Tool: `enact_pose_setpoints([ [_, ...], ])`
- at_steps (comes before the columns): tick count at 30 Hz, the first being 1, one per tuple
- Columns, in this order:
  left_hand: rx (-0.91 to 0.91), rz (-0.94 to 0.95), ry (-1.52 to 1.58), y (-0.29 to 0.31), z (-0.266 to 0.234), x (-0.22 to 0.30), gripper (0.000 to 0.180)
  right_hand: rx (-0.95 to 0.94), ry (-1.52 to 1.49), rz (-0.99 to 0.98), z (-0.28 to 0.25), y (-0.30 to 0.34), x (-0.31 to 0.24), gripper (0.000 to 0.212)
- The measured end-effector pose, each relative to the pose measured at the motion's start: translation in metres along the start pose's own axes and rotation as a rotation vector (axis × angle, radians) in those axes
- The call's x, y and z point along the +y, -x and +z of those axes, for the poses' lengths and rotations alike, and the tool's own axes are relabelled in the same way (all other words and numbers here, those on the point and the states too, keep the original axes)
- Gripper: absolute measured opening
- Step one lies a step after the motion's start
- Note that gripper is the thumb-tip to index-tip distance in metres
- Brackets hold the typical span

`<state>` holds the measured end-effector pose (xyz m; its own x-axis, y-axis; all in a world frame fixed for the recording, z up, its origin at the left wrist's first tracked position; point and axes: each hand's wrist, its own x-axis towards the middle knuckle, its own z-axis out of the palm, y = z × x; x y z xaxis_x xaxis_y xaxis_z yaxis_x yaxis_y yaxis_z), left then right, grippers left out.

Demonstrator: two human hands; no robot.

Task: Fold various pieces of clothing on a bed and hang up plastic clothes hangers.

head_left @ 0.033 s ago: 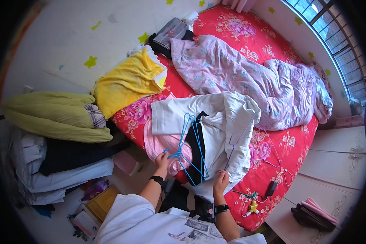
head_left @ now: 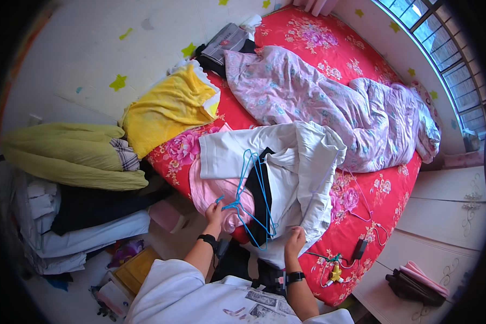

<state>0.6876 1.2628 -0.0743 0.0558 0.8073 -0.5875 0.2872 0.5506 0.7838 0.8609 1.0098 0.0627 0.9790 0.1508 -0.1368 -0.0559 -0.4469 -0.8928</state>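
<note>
My left hand [head_left: 214, 211] is closed round several blue wire hangers [head_left: 236, 204] near their hooks. The hangers spread over a pink garment [head_left: 210, 190], a black garment [head_left: 259, 201] and white clothes [head_left: 315, 155] on the bed. Closed too, my right hand [head_left: 295, 241] grips the lower end of a thin purple hanger [head_left: 311, 207], which slants up across the white clothes and looks smeared by motion. Another hanger, pink [head_left: 364, 203], lies on the bed to the right of the white clothes.
A red flowered bed sheet [head_left: 383, 222] lies under a rumpled quilt [head_left: 297, 97]. Yellow cloth [head_left: 170, 105] rests at the bed's left edge, beside green clothing [head_left: 65, 154] above stacked clothes [head_left: 97, 236]. A power strip [head_left: 335, 274] with cords lies near my right forearm. White cabinets [head_left: 432, 216] stand right.
The purple hanger in my right hand has shifted and blurred, its middle part less distinct. My left hand and the blue hangers stay in nearly the same place.
</note>
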Motion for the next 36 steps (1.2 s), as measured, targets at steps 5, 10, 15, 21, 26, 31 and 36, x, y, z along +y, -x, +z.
enact_pose_setpoints([
  [5,-0.094,0.028,0.088,0.031,0.004,0.044,0.017,0.276,-0.125,0.226,-0.116,-0.054,-0.004,0.027],
  [10,-0.175,0.193,0.063,0.038,0.008,0.059,0.026,0.015,0.224,0.026,-0.256,-0.085,-0.110,0.028],
  [15,-0.264,0.349,0.329,0.060,0.018,0.083,0.029,0.061,0.282,-0.127,-0.283,-0.060,-0.187,0.027],
  [21,-0.532,-0.079,0.589,0.076,0.020,0.125,0.009,0.083,0.416,-0.257,-0.285,-0.048,-0.204,0.029],
  [26,-0.742,-0.003,0.503,0.117,0.031,0.173,0.009,0.238,0.197,-0.218,-0.305,-0.016,-0.140,0.025],
  [31,-0.694,0.230,0.301,0.121,0.047,0.176,0.015,0.206,0.176,-0.092,-0.282,0.011,-0.128,0.024],
  [36,-0.477,0.659,-0.477,0.098,0.059,0.151,0.038,0.178,-0.100,0.134,-0.270,0.040,-0.120,0.021],
])
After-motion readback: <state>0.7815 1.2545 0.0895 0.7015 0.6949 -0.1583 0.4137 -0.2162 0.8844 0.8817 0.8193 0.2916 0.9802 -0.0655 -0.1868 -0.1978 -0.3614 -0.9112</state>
